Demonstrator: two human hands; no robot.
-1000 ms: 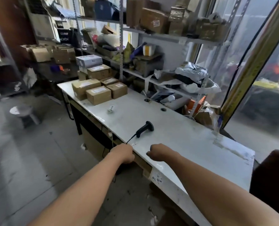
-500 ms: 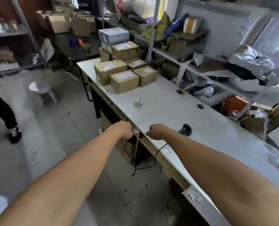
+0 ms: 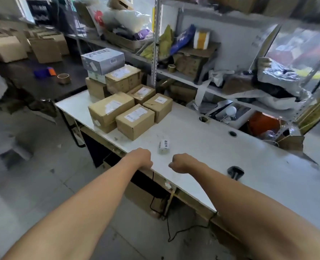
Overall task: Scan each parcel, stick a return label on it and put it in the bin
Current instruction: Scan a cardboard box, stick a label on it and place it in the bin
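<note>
Several brown cardboard parcels (image 3: 134, 123) with white shipping labels are stacked at the far left end of the white table (image 3: 202, 145), topped by a grey box (image 3: 103, 60). A small roll of return labels (image 3: 164, 146) lies on the table just beyond my hands. My left hand (image 3: 142, 158) hovers at the table's front edge with fingers curled, holding nothing. My right hand (image 3: 181, 163) is over the table, also curled and holding nothing. The black barcode scanner (image 3: 235, 171) lies right of my right forearm, partly hidden by it.
Metal shelving (image 3: 155, 44) with bags and boxes runs behind the table. A dark side table (image 3: 43, 79) at the left carries a tape roll (image 3: 63, 78) and more cartons. Cables hang under the table's front edge. Grey floor lies to the left.
My view has moved left along the table toward the parcels. Both hands have shifted left with it, past the scanner, and now sit near the label roll.
</note>
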